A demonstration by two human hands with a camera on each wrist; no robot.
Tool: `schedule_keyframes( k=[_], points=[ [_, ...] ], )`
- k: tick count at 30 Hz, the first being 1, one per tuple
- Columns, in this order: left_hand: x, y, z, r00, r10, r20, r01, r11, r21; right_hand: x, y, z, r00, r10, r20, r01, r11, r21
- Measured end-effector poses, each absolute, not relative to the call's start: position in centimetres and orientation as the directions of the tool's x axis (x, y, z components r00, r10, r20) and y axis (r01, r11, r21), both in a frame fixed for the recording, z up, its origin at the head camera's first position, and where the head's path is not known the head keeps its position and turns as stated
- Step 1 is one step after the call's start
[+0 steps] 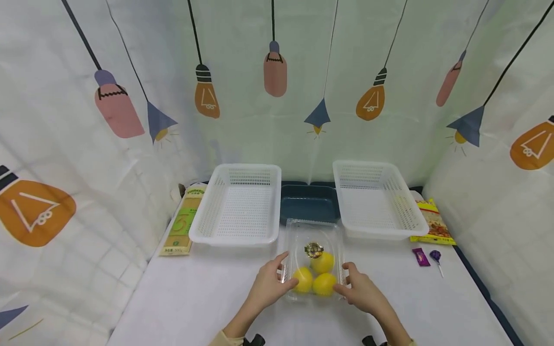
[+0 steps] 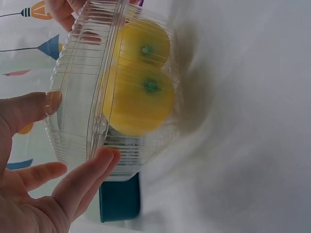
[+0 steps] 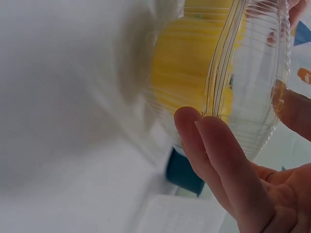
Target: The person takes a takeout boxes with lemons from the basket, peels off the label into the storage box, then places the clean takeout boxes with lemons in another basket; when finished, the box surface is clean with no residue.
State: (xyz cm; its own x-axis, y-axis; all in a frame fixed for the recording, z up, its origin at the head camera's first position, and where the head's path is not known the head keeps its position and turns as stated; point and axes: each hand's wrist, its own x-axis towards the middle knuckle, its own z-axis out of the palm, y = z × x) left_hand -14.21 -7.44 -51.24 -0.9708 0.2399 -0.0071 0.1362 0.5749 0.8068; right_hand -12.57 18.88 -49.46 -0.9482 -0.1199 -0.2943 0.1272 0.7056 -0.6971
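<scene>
A clear plastic clamshell box [image 1: 298,240] with a gold-and-black sticker on its lid holds three yellow lemons [image 1: 324,284]. My left hand [image 1: 270,286] grips the box's left side, thumb on the lid's edge and fingertips at the side rim. On the opposite side my right hand [image 1: 363,290] holds it the same way. The lid looks closed. Green stem ends show on two lemons [image 2: 141,104] in the left wrist view. Through the clear wall, the right wrist view shows a lemon [image 3: 187,65] close to the right fingertips. Whether the box's base touches the table I cannot tell.
Two white perforated baskets [image 1: 233,238] stand at the back, with a dark blue tray [image 1: 309,204] between them. A green-yellow packet [image 1: 183,226] lies far left. A yellow snack bag [image 1: 434,223], a purple-wrapped candy [image 1: 421,257] and a lollipop [image 1: 435,256] lie right.
</scene>
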Motion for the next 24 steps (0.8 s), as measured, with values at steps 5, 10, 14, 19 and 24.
schedule_keyframes(
  k=[5,10,14,19,24],
  points=[
    [-14.4,-7.5,-51.8,-0.968,0.251,0.000,0.152,0.589,0.794,-12.7,18.7,-50.1,-0.947,-0.131,-0.293,0.118,0.707,-0.698],
    [-14.4,-7.6,-52.6,-0.972,0.236,-0.009,0.138,0.598,0.789,-13.0,18.4,-50.4,-0.948,-0.123,-0.293,0.117,0.722,-0.682],
    [-14.5,-7.8,-52.9,-0.972,0.233,-0.021,0.125,0.596,0.793,-13.1,18.4,-50.6,-0.952,-0.122,-0.281,0.102,0.738,-0.667],
    [-14.7,-8.0,-52.9,-0.971,0.234,-0.054,0.100,0.600,0.794,-13.5,18.6,-50.2,-0.939,-0.166,-0.302,0.067,0.771,-0.633],
    [-14.7,-7.9,-52.8,-0.972,0.221,-0.085,0.062,0.584,0.809,-15.1,18.6,-48.0,-0.936,-0.202,-0.290,-0.042,0.879,-0.475]
  ],
)
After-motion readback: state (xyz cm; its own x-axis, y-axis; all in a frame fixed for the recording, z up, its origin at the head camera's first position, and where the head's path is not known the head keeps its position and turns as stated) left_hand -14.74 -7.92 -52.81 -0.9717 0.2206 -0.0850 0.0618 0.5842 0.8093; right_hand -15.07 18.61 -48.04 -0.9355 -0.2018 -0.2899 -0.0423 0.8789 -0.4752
